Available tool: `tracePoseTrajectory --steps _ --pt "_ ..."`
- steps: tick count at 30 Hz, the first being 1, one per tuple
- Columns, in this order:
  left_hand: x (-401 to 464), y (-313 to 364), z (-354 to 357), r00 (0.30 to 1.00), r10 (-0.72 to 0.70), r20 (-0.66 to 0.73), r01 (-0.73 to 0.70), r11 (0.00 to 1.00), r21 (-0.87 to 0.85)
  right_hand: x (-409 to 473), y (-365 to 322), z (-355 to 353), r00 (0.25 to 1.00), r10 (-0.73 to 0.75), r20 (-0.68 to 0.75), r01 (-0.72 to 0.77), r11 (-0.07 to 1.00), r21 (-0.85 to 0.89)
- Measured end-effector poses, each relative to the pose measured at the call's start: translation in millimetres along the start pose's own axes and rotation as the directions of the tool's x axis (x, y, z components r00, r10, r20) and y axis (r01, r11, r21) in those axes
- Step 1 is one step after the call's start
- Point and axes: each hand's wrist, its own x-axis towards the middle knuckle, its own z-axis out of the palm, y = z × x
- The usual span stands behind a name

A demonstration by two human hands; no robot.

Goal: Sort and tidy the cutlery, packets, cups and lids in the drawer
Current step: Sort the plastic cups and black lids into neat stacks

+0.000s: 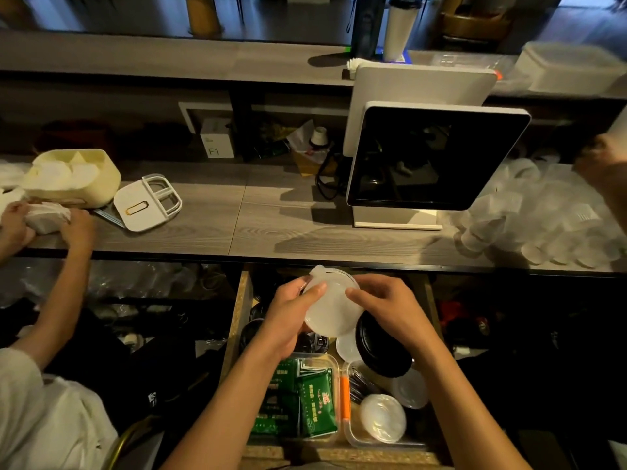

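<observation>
Lid-sorting is under way — both hands, left [288, 313] and right [390, 310], grip what seems a stack of translucent lids [330, 307] with curled fingers above the drawer [237, 320] — next, square it and seat it beside the black lids [383, 347].

The scene is dimly lit, with warm light falling from above onto the counter [237, 212], where long shadows are cast leftward by the screen [437, 157]. The drawer [242, 300] and the shelves at lower left and lower right are sunk in near darkness. A faint reflection is seen on the dark screen. Strong wide-angle distortion is shown: the counter edge is bowed and the corners are stretched. The upper right of the frame is smeared by motion blur, and fine grain is noticed throughout.
</observation>
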Motion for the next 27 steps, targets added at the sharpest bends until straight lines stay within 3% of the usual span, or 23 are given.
tracePoseTrajectory --steps 4,9,14,16,18,21,24,27 --pt "-2.8 6.1 0.8 0.994 0.074 0.081 -0.081 0.992 0.092 0.9 2.0 -2.7 0.991 0.060 0.117 -0.070 0.994 0.078" --pt "-3.2 3.3 5.4 0.994 0.090 0.059 -0.096 0.990 0.106 0.6 8.8 1.0 0.994 0.092 0.050 -0.100 0.976 0.195" --pt "0.7 -5.4 3.1 0.998 0.059 -0.016 -0.057 0.994 0.092 2.8 17.3 0.7 0.981 0.118 0.152 -0.135 0.985 0.107" --pt "2.4 -11.5 2.8 0.999 0.020 -0.045 -0.018 0.999 0.036 3.0 23.0 0.3 0.969 0.160 0.186 -0.183 0.976 0.119" --pt "4.0 -22.1 5.1 0.996 -0.057 -0.064 0.044 0.982 -0.182 3.4 30.4 5.5 0.970 0.205 0.132 -0.229 0.952 0.203" --pt "6.8 -42.2 15.8 0.983 -0.185 0.009 0.162 0.836 -0.525 4.5 43.9 18.3 0.955 0.293 0.044 -0.292 0.906 0.307" --pt "14.5 -66.2 28.3 0.944 -0.319 -0.082 0.224 0.805 -0.550 3.0 65.2 30.1 0.942 0.326 0.080 -0.335 0.899 0.283" --pt "26.0 -88.1 30.1 0.915 -0.359 -0.184 0.241 0.852 -0.465 -0.8 86.5 30.2 0.933 0.342 0.111 -0.359 0.907 0.222"
